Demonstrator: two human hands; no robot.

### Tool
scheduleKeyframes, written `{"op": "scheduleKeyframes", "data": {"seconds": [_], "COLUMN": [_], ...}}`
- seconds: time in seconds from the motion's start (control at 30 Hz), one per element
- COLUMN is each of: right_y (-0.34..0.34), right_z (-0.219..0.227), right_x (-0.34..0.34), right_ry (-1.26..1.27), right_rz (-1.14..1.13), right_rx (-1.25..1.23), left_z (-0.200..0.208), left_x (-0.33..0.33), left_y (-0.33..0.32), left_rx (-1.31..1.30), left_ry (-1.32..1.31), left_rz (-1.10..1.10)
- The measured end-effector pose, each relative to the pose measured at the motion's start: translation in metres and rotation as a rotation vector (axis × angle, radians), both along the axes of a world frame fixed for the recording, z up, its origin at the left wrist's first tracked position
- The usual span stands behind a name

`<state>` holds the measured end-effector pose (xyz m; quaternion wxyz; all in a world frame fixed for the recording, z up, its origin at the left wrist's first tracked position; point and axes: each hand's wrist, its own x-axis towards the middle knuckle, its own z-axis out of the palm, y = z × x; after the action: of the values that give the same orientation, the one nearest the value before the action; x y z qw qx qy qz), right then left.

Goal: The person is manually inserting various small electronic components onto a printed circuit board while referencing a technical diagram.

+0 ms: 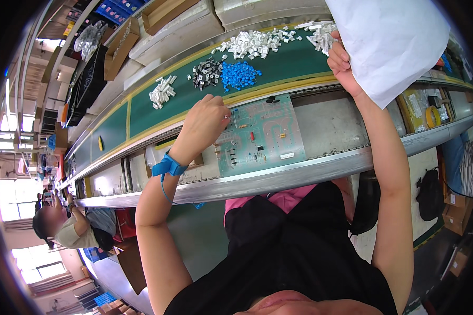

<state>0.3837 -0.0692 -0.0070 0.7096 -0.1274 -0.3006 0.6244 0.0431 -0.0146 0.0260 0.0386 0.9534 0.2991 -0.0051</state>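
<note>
A green circuit board (278,123) with several small parts on it lies across the rails of the work line. My left hand (205,125), with a blue wrist strap (168,166), is over the board's upper left corner. Its fingertips are pinched together there, and whatever they hold is too small to make out. Farther out, my right hand (340,62) reaches to a pile of white long pieces (319,34). The fingers are curled in, and what lies in them is hidden. A white sheet (391,47) hangs beside that hand and covers part of the view.
On the green belt (157,116) lie heaps of white connectors (257,43), blue parts (239,76), black parts (207,72) and white blocks (163,92). A metal rail (278,176) runs along the near edge. Another person (79,226) sits farther left along the line.
</note>
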Motion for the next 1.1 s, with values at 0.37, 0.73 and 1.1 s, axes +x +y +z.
{"op": "scheduleKeyframes", "data": {"seconds": [0.37, 0.73, 1.1], "right_y": [0.001, 0.000, 0.001], "right_z": [0.000, 0.002, 0.001], "right_x": [0.001, -0.001, 0.001], "right_ry": [-0.013, -0.017, -0.009], "right_rz": [-0.008, -0.012, -0.020], "right_rx": [-0.006, -0.006, -0.024], "left_z": [0.000, -0.015, -0.008], "left_x": [-0.002, 0.001, 0.011], "left_y": [0.000, -0.003, 0.004], "left_rx": [-0.037, -0.021, -0.302], "left_ry": [-0.009, -0.117, -0.394], "left_rz": [-0.012, -0.022, 0.251]}}
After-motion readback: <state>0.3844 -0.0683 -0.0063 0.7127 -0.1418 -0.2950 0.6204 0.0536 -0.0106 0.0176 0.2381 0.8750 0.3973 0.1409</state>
